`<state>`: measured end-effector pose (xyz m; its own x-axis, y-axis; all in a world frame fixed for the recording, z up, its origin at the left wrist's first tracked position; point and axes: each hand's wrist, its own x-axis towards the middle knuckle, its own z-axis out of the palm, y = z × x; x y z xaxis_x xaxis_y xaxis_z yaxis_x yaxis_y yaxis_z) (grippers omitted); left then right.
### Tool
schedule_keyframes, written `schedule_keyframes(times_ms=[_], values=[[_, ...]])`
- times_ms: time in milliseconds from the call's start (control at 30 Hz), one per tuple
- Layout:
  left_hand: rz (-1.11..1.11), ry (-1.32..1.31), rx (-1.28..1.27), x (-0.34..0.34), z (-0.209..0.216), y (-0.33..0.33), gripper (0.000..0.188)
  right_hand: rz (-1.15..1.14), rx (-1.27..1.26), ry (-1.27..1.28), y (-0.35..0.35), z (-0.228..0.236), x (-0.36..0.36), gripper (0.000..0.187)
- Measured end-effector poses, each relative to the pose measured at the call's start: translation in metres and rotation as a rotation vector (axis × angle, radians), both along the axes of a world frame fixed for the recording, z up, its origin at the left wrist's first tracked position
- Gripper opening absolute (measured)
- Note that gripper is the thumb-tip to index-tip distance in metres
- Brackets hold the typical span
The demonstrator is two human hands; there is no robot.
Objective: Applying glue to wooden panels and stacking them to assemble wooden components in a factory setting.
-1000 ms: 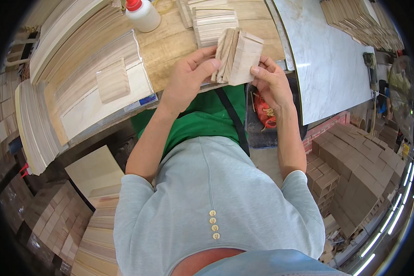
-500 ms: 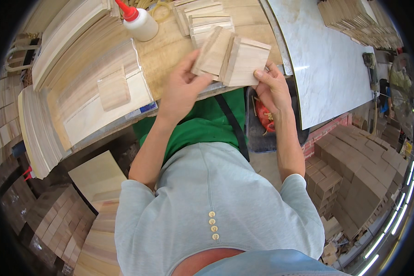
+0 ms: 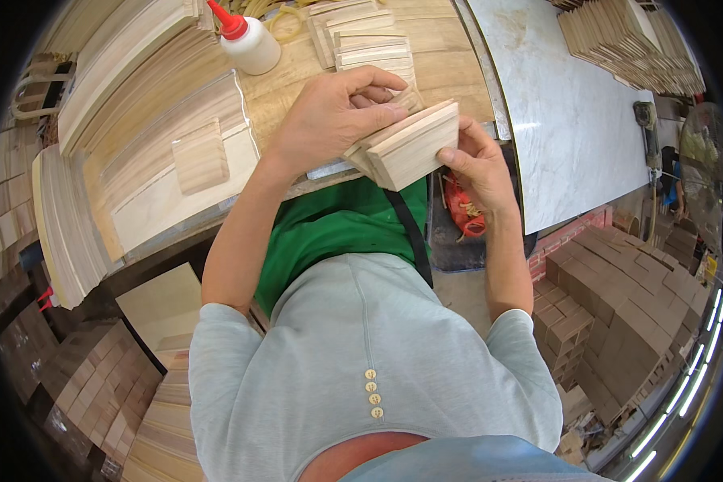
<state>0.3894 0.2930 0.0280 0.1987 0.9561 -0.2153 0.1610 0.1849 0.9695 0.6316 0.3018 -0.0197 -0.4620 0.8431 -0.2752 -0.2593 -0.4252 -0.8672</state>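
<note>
Pale wooden rectangular boards (image 3: 418, 149) tilt at the near edge of the brown wooden worktable (image 3: 271, 100), right end pinched by the right hand (image 3: 484, 173), far-left side gripped by the left hand (image 3: 329, 116). Uneven pressure could splay them; a slack thumb, drop one.

Tube lights (image 3: 695, 386) (lit) at right; red wall (image 3: 556, 242), apparently brick.

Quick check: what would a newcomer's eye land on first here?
Probably the pale wooden pieces held between the left hand and right hand at the workbench's near edge. Next, perhaps, the white bottle with a red nozzle, standing left of the small wood stacks, and the bright green cloth at the person's waist.
</note>
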Motion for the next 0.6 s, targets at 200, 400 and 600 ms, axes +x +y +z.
schedule_keyframes(times_ms=[200, 400, 600], values=[[0.287, -0.396, 0.025, 0.004, -0.009, -0.026, 0.05, -0.142, -0.067, 0.237, -0.014, -0.014, -0.011, 0.045], [0.559, -0.254, 0.237, 0.047, -0.057, -0.083, 0.062, -0.21, -0.001, 0.224, -0.02, -0.023, -0.023, 0.044], [0.604, 0.117, 0.315, 0.046, -0.057, -0.069, 0.053, -0.239, 0.115, -0.104, -0.018, -0.025, -0.031, 0.04]])
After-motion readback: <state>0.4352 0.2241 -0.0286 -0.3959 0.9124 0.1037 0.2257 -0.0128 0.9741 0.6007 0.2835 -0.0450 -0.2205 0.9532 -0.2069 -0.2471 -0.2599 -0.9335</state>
